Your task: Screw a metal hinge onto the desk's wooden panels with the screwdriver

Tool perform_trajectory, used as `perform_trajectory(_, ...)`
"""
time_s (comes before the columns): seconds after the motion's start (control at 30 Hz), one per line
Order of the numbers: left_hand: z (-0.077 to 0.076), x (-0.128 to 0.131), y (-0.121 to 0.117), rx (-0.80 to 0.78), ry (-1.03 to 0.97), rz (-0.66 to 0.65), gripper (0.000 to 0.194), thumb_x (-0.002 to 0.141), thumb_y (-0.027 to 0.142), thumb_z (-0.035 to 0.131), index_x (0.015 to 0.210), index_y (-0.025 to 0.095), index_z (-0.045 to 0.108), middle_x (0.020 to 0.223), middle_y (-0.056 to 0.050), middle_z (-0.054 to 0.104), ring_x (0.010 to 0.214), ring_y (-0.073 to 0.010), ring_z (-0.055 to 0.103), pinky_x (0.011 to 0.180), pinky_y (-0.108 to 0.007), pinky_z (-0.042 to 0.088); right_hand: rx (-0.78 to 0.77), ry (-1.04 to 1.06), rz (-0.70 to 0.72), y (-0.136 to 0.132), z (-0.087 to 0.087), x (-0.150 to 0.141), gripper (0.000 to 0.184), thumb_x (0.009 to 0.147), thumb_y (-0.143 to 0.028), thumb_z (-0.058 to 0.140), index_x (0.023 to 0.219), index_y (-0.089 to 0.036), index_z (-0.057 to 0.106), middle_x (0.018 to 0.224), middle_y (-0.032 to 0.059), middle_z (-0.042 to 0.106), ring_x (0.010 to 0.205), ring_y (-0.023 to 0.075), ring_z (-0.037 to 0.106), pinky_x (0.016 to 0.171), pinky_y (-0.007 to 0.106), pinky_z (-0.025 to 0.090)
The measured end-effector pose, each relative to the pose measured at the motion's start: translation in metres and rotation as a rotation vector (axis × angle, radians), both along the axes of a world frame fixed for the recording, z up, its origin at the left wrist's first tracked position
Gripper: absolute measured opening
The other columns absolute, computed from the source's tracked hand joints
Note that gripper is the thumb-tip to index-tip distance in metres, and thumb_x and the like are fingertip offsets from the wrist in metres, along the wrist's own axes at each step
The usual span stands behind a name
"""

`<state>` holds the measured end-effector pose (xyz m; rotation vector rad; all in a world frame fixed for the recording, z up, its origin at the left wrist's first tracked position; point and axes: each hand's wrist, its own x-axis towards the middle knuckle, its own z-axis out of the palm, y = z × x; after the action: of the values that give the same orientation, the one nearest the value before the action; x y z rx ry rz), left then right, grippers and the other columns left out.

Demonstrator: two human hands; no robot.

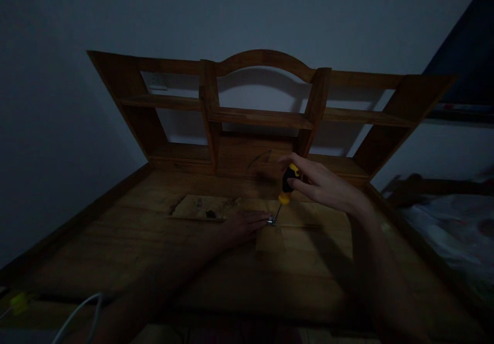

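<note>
In dim light, my right hand (322, 185) curls around a yellow-and-black screwdriver (285, 198), its tip down at a small metal piece (271, 221) on the wooden desktop (185, 261), before a shelf unit (262, 118); my left hand (245, 224) lies low, fingertips at the metal, whether pinching or merely steadying I cannot tell. Work there looks under way, though how far any screw is seated is too small to see

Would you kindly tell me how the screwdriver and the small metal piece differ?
The screwdriver is long and slants upward; the metal piece is short and sits low, by its tip. The screwdriver has a yellow-and-black handle, while the metal piece looks silvery. Both show some metal.
</note>
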<state>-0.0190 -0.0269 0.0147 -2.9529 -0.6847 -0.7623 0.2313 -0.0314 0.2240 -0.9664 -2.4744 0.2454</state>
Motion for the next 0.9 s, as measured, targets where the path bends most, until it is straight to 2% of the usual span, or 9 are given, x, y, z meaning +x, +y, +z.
perform_trajectory(0.1,-0.002,0.0,0.001,0.048,0.008,0.005,0.044,0.097,0.021,0.049,0.141,0.02,0.045,0.142,-0.01,0.055,0.134,-0.0172,0.05,0.108,-0.037,0.047,0.009,-0.018,-0.006,-0.003,0.002,0.003,0.03,0.096,-0.038,0.05,0.123,-0.026,0.053,0.113,0.005,0.067,0.091,0.0204,0.065,0.078,0.032,0.047)
perform_trajectory(0.17,-0.003,-0.001,0.001,0.086,0.016,0.009,0.043,0.098,0.021,0.047,0.14,0.018,0.047,0.14,-0.01,0.056,0.132,-0.0171,0.051,0.108,-0.036,0.047,0.066,-0.051,-0.091,-0.003,0.001,0.001,0.029,0.096,-0.048,0.048,0.111,-0.024,0.057,0.095,0.0046,0.069,0.079,0.0208,0.065,0.069,0.031,0.045)
perform_trajectory(0.27,-0.003,-0.001,0.001,0.124,0.04,0.019,0.04,0.098,0.021,0.045,0.138,0.015,0.048,0.14,-0.01,0.057,0.132,-0.0185,0.051,0.109,-0.036,0.048,0.184,-0.127,-0.262,-0.002,-0.003,-0.003,0.04,0.095,-0.058,0.045,0.101,-0.021,0.058,0.075,0.0052,0.067,0.071,0.0245,0.065,0.063,0.032,0.042)
perform_trajectory(0.33,-0.004,-0.002,0.002,0.143,0.045,0.018,0.041,0.098,0.022,0.046,0.139,0.015,0.048,0.14,-0.009,0.057,0.131,-0.0191,0.051,0.108,-0.036,0.048,0.199,-0.123,-0.271,-0.001,-0.004,-0.005,0.039,0.094,-0.056,0.048,0.11,-0.021,0.057,0.085,0.0076,0.069,0.079,0.0268,0.066,0.068,0.035,0.044)
perform_trajectory(0.4,-0.007,-0.002,0.003,0.162,0.043,0.024,0.042,0.098,0.025,0.047,0.139,0.017,0.047,0.139,-0.009,0.057,0.131,-0.0185,0.052,0.107,-0.037,0.049,0.139,-0.07,-0.156,0.0,-0.004,-0.004,0.037,0.093,-0.046,0.052,0.122,-0.022,0.051,0.109,0.0092,0.068,0.094,0.026,0.066,0.078,0.035,0.047)
perform_trajectory(0.47,-0.009,-0.003,0.003,0.178,0.05,0.037,0.041,0.099,0.026,0.047,0.138,0.018,0.047,0.139,-0.009,0.058,0.13,-0.0179,0.053,0.106,-0.036,0.05,0.054,-0.028,-0.033,-0.001,-0.002,-0.001,0.04,0.092,-0.035,0.054,0.13,-0.025,0.046,0.122,0.0074,0.064,0.099,0.0225,0.064,0.081,0.033,0.047)
perform_trajectory(0.57,-0.009,-0.002,0.002,0.194,0.062,0.043,0.039,0.1,0.027,0.045,0.138,0.017,0.048,0.139,-0.008,0.058,0.128,-0.0184,0.054,0.106,-0.034,0.05,0.024,-0.028,-0.022,0.0,-0.003,0.0,0.036,0.093,-0.035,0.054,0.127,-0.025,0.048,0.109,0.0053,0.067,0.087,0.0199,0.065,0.073,0.03,0.046)
perform_trajectory(0.73,-0.007,-0.002,-0.001,0.2,0.039,0.04,0.038,0.101,0.022,0.042,0.138,0.016,0.048,0.139,-0.009,0.058,0.13,-0.018,0.052,0.107,-0.035,0.048,0.235,-0.124,-0.245,0.005,-0.01,-0.007,0.035,0.095,-0.052,0.049,0.11,-0.021,0.054,0.081,0.0054,0.068,0.074,0.0234,0.065,0.063,0.03,0.04)
perform_trajectory(0.9,-0.01,-0.005,-0.002,0.178,0.058,0.035,0.041,0.101,0.017,0.041,0.142,0.016,0.043,0.142,-0.009,0.055,0.134,-0.0186,0.048,0.109,-0.037,0.046,0.323,-0.146,-0.286,0.01,-0.014,-0.009,0.033,0.094,-0.052,0.051,0.107,-0.023,0.055,0.073,0.0021,0.067,0.066,0.021,0.064,0.059,0.028,0.034)
